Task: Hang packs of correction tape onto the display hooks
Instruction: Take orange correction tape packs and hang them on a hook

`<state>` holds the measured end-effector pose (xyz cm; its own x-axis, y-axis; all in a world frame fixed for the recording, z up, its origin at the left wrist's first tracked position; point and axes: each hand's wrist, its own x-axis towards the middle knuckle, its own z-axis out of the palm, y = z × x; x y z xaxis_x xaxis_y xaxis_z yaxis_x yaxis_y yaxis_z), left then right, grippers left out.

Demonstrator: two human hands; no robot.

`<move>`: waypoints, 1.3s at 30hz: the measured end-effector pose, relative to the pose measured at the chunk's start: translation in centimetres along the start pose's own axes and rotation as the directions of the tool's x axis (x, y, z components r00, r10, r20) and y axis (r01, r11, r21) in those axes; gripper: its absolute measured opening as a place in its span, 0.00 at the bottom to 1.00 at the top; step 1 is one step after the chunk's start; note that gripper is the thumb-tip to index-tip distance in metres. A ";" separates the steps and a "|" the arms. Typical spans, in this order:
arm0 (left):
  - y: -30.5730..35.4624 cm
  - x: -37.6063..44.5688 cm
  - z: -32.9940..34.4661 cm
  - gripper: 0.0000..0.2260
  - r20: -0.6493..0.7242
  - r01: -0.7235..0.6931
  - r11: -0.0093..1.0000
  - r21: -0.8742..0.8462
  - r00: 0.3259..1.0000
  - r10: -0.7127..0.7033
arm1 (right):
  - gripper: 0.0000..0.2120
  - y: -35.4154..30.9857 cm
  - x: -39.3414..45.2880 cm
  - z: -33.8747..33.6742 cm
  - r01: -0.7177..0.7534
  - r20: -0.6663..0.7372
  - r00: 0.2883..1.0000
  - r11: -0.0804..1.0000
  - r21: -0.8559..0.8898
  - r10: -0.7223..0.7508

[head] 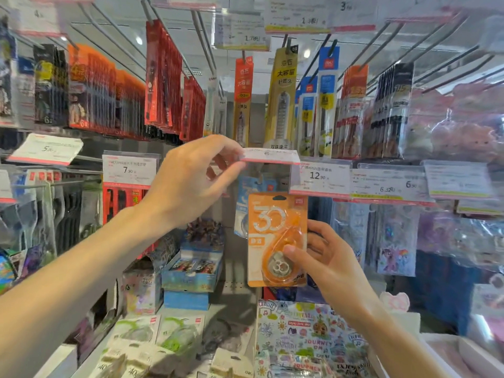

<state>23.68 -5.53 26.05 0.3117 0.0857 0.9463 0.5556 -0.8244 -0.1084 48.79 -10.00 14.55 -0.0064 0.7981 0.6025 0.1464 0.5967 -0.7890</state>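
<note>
one orange correction tape pack (276, 238) upright, long axis vertical, its hang hole just below the lifted price tag (270, 155) | hook behind tag, not clearly visible | right hand (324, 257) pinches pack's lower right, thumb on blister | left hand (191, 178) pinches the tag's left end, raised | right hand nearer the pack

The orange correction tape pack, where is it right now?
Centre of the head view: the orange correction tape pack is held by the right hand, just below the price tag flap the left hand lifts.

Stationery shop: price tags (319, 177) on hooks w/ hanging pen packs (281, 99).
</note>
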 end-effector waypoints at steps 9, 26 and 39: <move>0.4 0.1 -0.7 0.07 0.018 0.007 1.000 -0.003 1.000 -0.007 | 0.17 -0.7 2.0 1.7 0.043 0.034 0.999 0.999 -0.003 -0.043; 0.1 -0.9 -0.4 0.07 0.047 0.050 0.998 -0.023 0.998 -0.049 | 0.22 0.2 2.8 3.2 0.046 -0.091 0.995 0.999 0.006 -0.046; -0.5 -10.8 8.3 0.19 0.186 0.561 0.761 -0.326 0.827 -0.530 | 0.24 3.4 3.9 4.6 0.060 -0.203 0.974 0.978 -0.200 -0.101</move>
<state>26.42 -1.35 13.33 0.1068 0.6124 0.7833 0.3466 -0.7613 0.5480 44.74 -4.48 13.66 0.1797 0.7003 0.6909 0.3407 0.6145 -0.7115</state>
